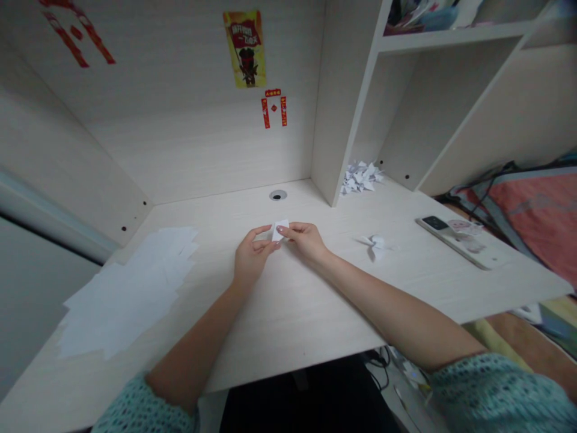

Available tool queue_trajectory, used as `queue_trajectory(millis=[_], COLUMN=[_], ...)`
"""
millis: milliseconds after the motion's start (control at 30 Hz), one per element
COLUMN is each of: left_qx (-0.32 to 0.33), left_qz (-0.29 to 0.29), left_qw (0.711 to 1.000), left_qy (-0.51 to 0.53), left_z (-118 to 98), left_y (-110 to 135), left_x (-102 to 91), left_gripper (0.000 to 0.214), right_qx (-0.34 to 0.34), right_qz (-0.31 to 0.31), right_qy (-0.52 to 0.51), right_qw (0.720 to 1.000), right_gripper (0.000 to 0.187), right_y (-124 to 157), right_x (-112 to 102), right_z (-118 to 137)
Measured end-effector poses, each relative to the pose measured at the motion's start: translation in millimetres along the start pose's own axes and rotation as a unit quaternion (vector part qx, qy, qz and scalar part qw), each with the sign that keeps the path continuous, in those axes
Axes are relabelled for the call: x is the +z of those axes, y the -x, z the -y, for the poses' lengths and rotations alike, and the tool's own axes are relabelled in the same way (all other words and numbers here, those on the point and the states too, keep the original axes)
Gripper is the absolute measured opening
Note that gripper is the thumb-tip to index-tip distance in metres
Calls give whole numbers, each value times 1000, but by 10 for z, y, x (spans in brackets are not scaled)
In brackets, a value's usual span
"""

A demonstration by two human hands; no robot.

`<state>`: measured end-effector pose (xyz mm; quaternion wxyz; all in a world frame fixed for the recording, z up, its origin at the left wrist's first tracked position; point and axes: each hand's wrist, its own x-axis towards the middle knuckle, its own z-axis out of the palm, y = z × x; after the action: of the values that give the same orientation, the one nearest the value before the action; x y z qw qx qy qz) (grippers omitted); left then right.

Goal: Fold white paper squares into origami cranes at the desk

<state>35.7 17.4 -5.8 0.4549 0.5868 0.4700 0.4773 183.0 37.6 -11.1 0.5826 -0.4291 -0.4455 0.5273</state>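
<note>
My left hand [250,255] and my right hand [305,238] meet over the middle of the pale wooden desk [293,313]. Both pinch a small folded piece of white paper [279,229] between thumb and fingertips, just above the desk top. A finished folded paper figure [375,245] lies on the desk to the right of my right hand. A spread stack of white paper sheets [128,288] lies on the desk to the left of my left hand.
A heap of several folded white paper figures [359,177] sits in the shelf corner at the back right. A phone in a pale case [460,239] lies near the desk's right edge. A cable hole [277,195] is behind my hands. Bedding [527,204] lies right.
</note>
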Motion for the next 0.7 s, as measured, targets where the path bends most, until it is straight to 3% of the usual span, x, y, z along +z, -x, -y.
queue_trajectory(millis=[67, 133, 200, 333, 500, 700], left_qx=[-6, -14, -18, 17, 56, 53], left_qz=[3, 4, -9, -56, -74, -97], left_qw=[1000, 1000, 1000, 998, 996, 994], left_qy=[0, 6, 21, 19, -12, -22], left_z=[17, 36, 48, 40, 15, -3], left_y=[-1, -5, -14, -38, -53, -51], left_x=[-10, -24, -36, -51, -51, -44], left_gripper=[53, 54, 53, 47, 31, 20], right_qx=[-13, -49, -101, -113, -101, -95], right_qz=[-50, -139, -157, -5, 92, 130], right_qy=[22, 36, 54, 97, 135, 139], right_qw=[998, 988, 981, 989, 981, 977], right_gripper=[32, 35, 33, 29, 30, 29], right_y=[-73, -147, -182, -104, -8, 9], right_x=[-96, -199, -250, -142, -4, 4], right_z=[49, 108, 154, 127, -14, -52])
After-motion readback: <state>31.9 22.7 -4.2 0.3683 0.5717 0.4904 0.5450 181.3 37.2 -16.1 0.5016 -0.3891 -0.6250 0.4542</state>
